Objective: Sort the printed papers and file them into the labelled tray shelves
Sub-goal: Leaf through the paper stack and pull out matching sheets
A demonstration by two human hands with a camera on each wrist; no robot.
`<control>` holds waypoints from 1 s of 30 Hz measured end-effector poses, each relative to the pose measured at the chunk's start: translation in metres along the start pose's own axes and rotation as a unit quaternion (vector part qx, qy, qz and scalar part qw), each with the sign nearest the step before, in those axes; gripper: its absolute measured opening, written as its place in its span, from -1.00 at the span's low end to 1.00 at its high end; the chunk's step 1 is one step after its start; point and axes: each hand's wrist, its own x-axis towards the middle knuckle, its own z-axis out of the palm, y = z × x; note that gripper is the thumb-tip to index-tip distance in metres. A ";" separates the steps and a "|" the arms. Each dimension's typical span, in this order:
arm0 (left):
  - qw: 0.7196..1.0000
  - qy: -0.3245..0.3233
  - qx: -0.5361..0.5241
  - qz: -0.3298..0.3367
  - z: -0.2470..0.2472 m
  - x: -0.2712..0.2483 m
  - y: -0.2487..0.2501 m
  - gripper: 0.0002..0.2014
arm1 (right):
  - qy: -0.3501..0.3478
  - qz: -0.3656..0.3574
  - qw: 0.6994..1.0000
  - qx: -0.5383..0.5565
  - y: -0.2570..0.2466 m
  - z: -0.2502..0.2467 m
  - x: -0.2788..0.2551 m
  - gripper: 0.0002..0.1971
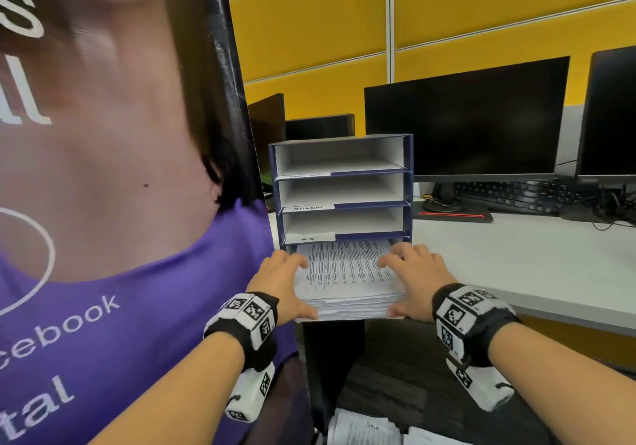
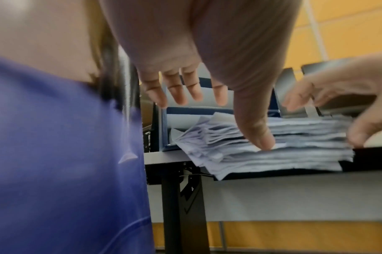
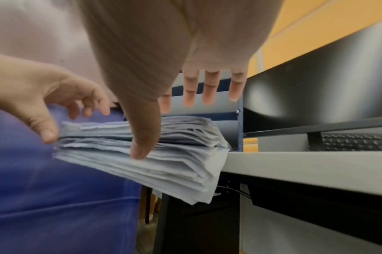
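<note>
Both hands are on the stack of printed papers (image 1: 347, 279) now, one at each side, and the stack sits half in and half out of the bottom shelf of the blue tray shelves (image 1: 342, 190), its near end overhanging the edge of the white desk (image 1: 516, 265). The left hand (image 1: 282, 281) holds the left edge: fingers spread over the top sheet, thumb (image 2: 257, 132) pressed against the front edge of the pile, so the paper lies between thumb and fingers in a wide, loose clasp. The right hand (image 1: 414, 277) mirrors it on the right edge, fingers (image 3: 209, 89) straight and reaching toward the shelf mouth, thumb down on the front of the pile about halfway up its thickness. The sheets are ragged (corners fan out unevenly at both near corners), and the top page shows rows of printed text. Above the stack, three shelves stand open; one label (image 1: 308, 208) reads ADMIN, the others are too blurred to read. Dark monitors (image 1: 464, 124) and a keyboard (image 1: 509, 196) sit to the right on the desk, a large purple printed banner (image 1: 120, 203) stands at the left, and more loose papers (image 1: 364, 427) lie low down near the bottom of the head view.
</note>
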 end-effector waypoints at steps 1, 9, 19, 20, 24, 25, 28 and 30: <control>0.999 -0.006 0.045 0.029 -0.001 0.001 0.003 -0.22 | 0.000 -0.027 0.999 -0.018 -0.003 -0.001 0.000 -0.24; 0.965 -0.009 0.235 0.120 0.020 -0.001 0.011 -0.25 | -0.023 -0.072 0.990 -0.120 -0.015 0.022 0.004 -0.07; 0.973 0.000 0.197 0.120 0.013 0.005 0.007 -0.61 | 0.017 -0.071 0.996 -0.056 -0.009 0.018 0.003 -0.43; 0.975 -0.004 0.188 0.117 0.009 0.006 0.007 -0.65 | 0.015 -0.072 0.996 -0.045 -0.008 0.016 0.003 -0.42; 0.981 -0.021 0.160 0.107 -0.001 0.008 0.006 -0.74 | -0.001 -0.068 0.996 -0.049 -0.007 0.012 0.002 -0.34; 0.982 -0.024 0.157 0.105 -0.002 0.008 0.007 -0.76 | -0.002 -0.070 0.996 -0.052 -0.008 0.012 0.002 -0.37; 0.985 -0.021 0.143 0.092 -0.005 0.011 0.009 -0.80 | 0.010 -0.074 0.996 -0.050 -0.008 0.012 0.004 -0.60; 0.990 -0.014 0.126 0.070 -0.008 0.013 0.010 -0.80 | 0.003 -0.060 0.998 -0.030 -0.007 0.010 0.008 -0.68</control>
